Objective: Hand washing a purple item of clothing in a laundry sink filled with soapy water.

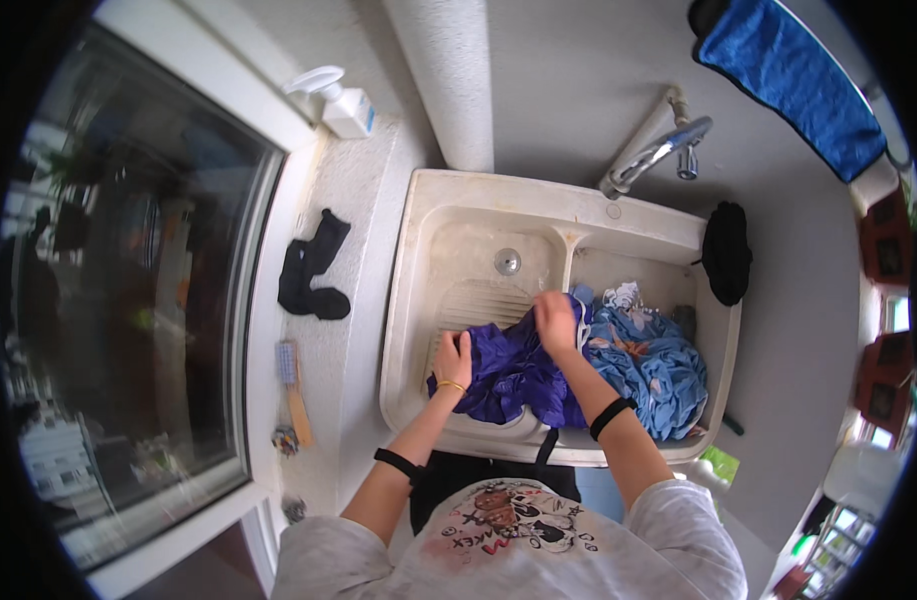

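Note:
A crumpled purple garment (507, 367) with a white drawstring lies over the ribbed washboard (482, 298) of a two-basin laundry sink (402, 300) and reaches across the divider. My left hand (452, 364) grips its left side, thumb on top. At the garment's upper right edge is my right hand (556, 322); it is slightly blurred, its fingers bent onto the cloth near the drawstring. Light-blue patterned fabric (649, 367) is heaped in the right basin, with a white piece (622, 295) at its top. The metal drain (507, 261) shows in the left basin.
A chrome faucet (653, 157) hangs over the sink's back. On the left ledge are a spray bottle (347, 109), black socks (308, 270) and a scrub brush (295, 394). Another black cloth item (727, 253) lies on the right rim. A pipe (451, 82) stands behind.

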A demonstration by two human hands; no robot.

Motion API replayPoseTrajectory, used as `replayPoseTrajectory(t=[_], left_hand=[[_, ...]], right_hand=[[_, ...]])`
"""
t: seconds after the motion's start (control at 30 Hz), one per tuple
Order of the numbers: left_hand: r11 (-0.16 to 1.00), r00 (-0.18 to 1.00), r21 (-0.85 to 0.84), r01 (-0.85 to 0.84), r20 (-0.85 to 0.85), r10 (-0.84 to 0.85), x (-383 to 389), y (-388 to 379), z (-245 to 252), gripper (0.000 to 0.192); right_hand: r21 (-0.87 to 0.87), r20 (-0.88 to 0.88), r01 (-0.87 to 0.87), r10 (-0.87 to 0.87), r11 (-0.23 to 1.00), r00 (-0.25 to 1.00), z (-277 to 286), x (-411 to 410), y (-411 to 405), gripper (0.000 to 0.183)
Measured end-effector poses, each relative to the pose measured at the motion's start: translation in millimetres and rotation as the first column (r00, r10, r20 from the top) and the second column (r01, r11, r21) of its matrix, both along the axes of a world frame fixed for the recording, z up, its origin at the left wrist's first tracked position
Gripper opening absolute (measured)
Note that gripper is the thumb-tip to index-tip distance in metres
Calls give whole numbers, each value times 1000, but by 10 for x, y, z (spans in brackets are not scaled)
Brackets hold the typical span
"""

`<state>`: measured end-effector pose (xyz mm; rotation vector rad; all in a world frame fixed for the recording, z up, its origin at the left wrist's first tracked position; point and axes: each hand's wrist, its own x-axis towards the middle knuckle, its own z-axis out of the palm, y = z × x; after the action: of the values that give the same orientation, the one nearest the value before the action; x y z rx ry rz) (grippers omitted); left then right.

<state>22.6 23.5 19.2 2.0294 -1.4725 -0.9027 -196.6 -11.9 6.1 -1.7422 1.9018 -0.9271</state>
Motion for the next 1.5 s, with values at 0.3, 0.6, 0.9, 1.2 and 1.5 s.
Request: replayPoseTrajectory(t=[0.3,0.6,0.9,1.2,1.5], left_hand=[[838,713,4,545,524,-466,39,-147,192,63],[853,721,240,463,457,-520,189,58,-135,69],[985,863,-49,166,490,-121,504,987,583,57],[974,900,-11,226,385,-205,148,430,-174,53],[978,979,-140,152,158,-130,338,-245,-178,41]], right_hand=[[416,9,189,-212,889,977,-674,-720,575,43],[283,44,-130,123,950,991,435,-578,-244,27],[35,-218,-246,248,969,944,-25,713,-1335,32],[317,-467,-308,430,897,773,-764,938,-1282,55],[109,-297,-394,408,913,863,-460,749,-1313,37]])
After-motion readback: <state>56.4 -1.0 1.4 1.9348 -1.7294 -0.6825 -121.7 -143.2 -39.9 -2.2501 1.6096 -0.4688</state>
